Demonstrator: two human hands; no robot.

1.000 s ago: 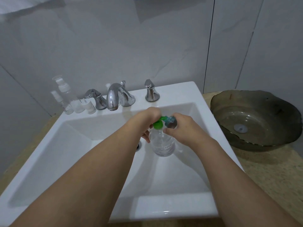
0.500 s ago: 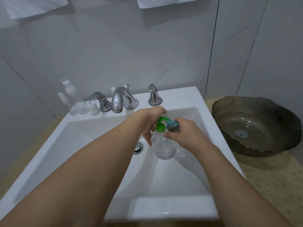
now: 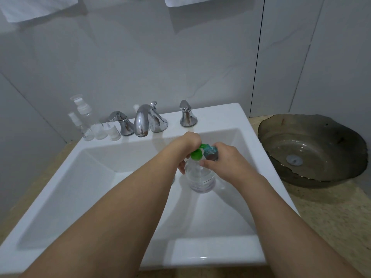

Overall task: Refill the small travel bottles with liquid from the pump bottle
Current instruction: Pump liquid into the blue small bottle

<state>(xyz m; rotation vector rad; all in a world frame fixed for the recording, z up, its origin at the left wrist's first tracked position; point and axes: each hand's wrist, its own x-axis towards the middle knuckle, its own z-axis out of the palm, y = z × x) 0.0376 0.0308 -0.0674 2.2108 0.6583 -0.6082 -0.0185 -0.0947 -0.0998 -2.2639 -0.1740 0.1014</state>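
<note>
Three clear spray bottles point(image 3: 88, 125) are waiting at the sink's point(image 3: 220, 255) back-left corner. Over the basin, the left hand point(image 3: 187, 146) is gripping the green pump head point(image 3: 197, 153) of the pump bottle point(image 3: 200, 177); the right hand point(image 3: 226, 159) is pinching a small travel bottle point(image 3: 211, 152) beneath its spout. Filling seems underway.

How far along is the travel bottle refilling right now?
Done: nothing I can confirm. In hand: the left hand is on the green pump of the pump bottle over the sink, while the right hand holds a small bottle at its spout. Left: the travel bottles beside the faucet.
</note>
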